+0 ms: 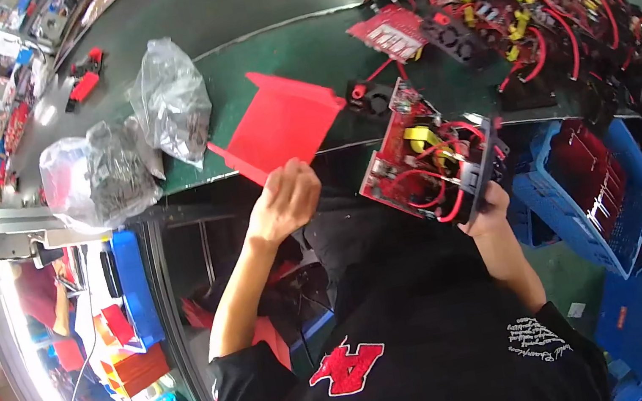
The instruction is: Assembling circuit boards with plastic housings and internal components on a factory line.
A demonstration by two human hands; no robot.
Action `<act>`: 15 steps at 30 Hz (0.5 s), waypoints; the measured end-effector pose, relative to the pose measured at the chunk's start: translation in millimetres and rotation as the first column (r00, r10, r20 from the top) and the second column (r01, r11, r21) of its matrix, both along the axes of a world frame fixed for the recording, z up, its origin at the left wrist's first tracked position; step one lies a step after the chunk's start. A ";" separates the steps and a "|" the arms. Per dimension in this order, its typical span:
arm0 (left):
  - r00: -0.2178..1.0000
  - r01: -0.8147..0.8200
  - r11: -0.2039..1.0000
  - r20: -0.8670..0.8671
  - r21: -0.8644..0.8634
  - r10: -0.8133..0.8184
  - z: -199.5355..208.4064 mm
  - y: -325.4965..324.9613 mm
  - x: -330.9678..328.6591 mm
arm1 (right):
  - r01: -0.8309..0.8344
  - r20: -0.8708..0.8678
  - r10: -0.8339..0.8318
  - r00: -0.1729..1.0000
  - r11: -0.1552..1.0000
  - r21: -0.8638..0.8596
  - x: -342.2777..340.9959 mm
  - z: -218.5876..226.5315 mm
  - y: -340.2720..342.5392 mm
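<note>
1. Left hand (284, 202) pinches red cover (282, 126) by its near edge, over green bench (225, 70).
2. Right hand (491, 210) grips wired board assembly (404, 162), right of cover, apart.
3. Step looks like two-part handling; next move calls for keeping red wires (453, 211) clear.

Electronics workshop with heaped circuit assemblies (536, 34)
</note>
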State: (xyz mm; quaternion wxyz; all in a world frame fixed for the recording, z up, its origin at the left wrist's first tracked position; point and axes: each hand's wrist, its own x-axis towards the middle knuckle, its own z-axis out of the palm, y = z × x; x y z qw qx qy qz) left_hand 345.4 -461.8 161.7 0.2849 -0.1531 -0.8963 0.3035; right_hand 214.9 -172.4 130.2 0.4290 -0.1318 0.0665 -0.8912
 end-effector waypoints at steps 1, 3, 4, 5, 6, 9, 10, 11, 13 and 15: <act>1.000 -0.015 1.000 0.005 -0.002 0.015 -10.5 -0.9 2.6 | -0.006 0.017 0.006 1.000 0.999 0.038 1.4 -9.1 -8.2; 0.997 -0.058 0.998 -0.062 -0.036 0.056 -24.0 -3.0 4.0 | 0.045 0.020 -0.049 0.999 0.983 0.177 7.8 -10.3 -23.3; 0.996 -0.071 0.997 -0.048 -0.027 0.069 -25.7 -4.1 3.8 | 0.038 -0.014 -0.036 0.999 0.982 0.185 5.3 -20.8 -27.1; 0.985 -0.168 0.984 -0.033 0.066 0.170 -24.9 -4.9 3.4 | 0.032 -0.048 -0.023 0.999 0.981 0.192 2.7 -31.2 -30.5; 0.964 -0.262 0.953 -0.006 0.156 0.266 -23.0 -4.2 3.1 | 0.020 -0.033 -0.013 0.999 0.979 0.202 1.2 -34.2 -33.3; 0.956 -0.289 0.845 0.182 0.451 0.230 -12.3 -10.8 8.2 | 0.138 -0.195 -0.085 0.977 0.951 0.278 2.1 -36.3 -45.9; 0.957 -0.283 0.773 0.114 0.568 0.267 -7.5 -11.2 8.1 | 0.273 -0.218 -0.207 0.954 0.901 0.338 4.1 -24.7 -54.8; 0.949 -0.262 0.691 0.050 0.673 0.311 -2.2 -11.2 6.7 | 0.400 -0.249 -0.323 0.913 0.828 0.393 5.1 -13.0 -62.8; 0.835 -0.306 0.422 0.028 0.853 0.549 11.2 -10.9 -3.5 | 0.437 -0.258 -0.356 0.898 0.790 0.429 -2.7 -1.6 -77.0; 0.673 -0.428 -0.108 0.396 0.897 0.624 24.6 -21.8 -20.3 | 0.550 -0.406 -0.395 0.824 0.726 0.412 -16.4 -0.4 -85.6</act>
